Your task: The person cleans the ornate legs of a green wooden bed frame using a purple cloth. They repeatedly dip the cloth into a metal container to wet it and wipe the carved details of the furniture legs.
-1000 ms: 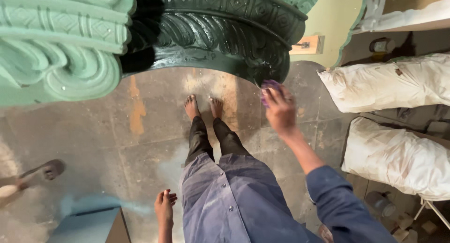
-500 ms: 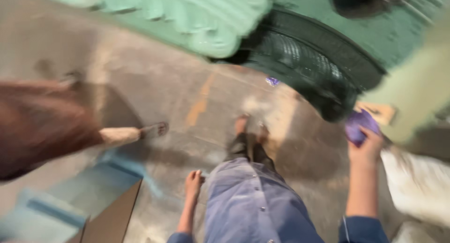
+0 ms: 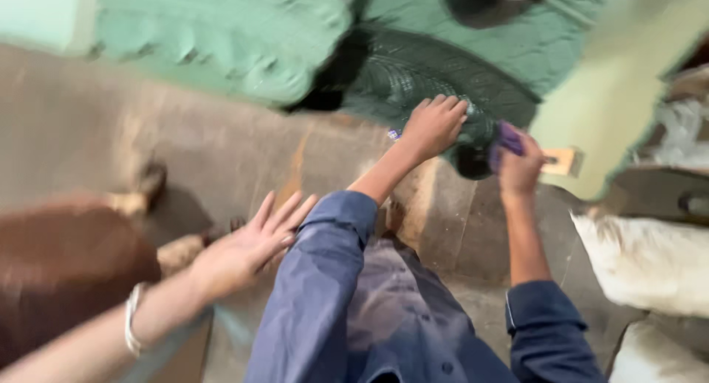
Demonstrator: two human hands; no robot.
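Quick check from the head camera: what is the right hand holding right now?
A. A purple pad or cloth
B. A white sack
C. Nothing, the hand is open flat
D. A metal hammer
A: the right hand is closed around a small purple pad or cloth beside the dark green carved piece, on which the left hand rests.

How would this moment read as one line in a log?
left hand: open on dark green carved moulding | right hand: grips purple pad | another person's open hand: lower left
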